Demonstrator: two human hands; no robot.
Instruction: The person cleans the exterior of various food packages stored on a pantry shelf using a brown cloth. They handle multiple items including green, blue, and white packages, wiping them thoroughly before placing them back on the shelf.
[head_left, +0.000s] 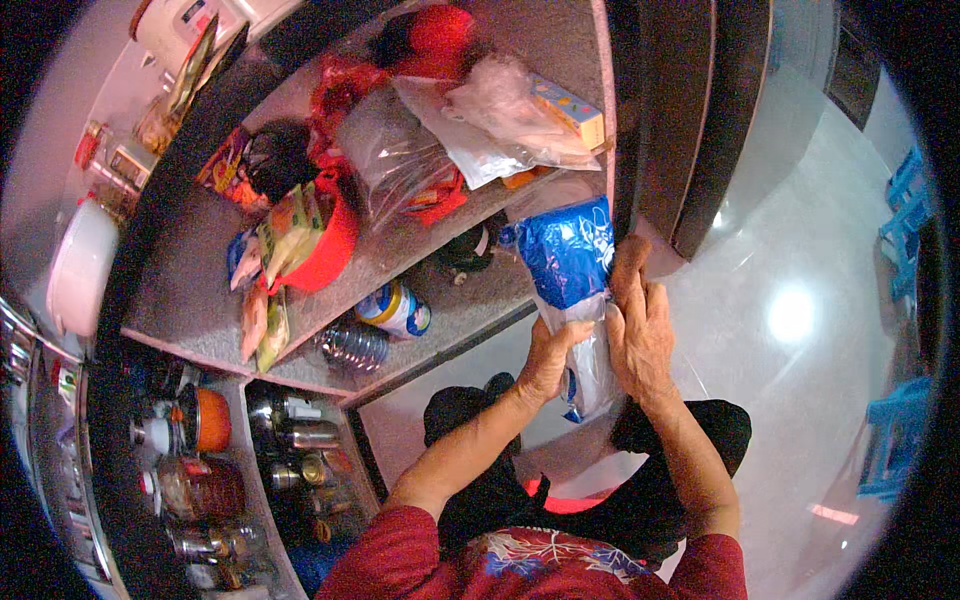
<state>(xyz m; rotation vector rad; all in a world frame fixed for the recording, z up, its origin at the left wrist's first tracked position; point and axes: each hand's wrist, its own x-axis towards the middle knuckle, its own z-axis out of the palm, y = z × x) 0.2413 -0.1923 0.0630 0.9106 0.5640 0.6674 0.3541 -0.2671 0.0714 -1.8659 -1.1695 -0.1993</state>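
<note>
Both hands hold a blue and clear plastic package (568, 255) in front of the open shelves. My left hand (553, 352) grips its clear lower part from the left, with the thumb lying across the plastic. My right hand (641, 330) lies along the package's right side, its fingers pointing up past the blue part and its thumb against the clear plastic. The package's loose clear end (592, 379) hangs between the wrists. What is inside the package cannot be told.
A shelf at the upper left bears a red basket (337, 240) with packets, plastic bags (397, 142) and a small box (568, 112). Below lie a can (394, 309) and a clear plastic bottle (352, 346). Jars and an orange-lidded container (206, 420) fill the lower-left shelves. Blue plastic stools (896, 439) stand far right.
</note>
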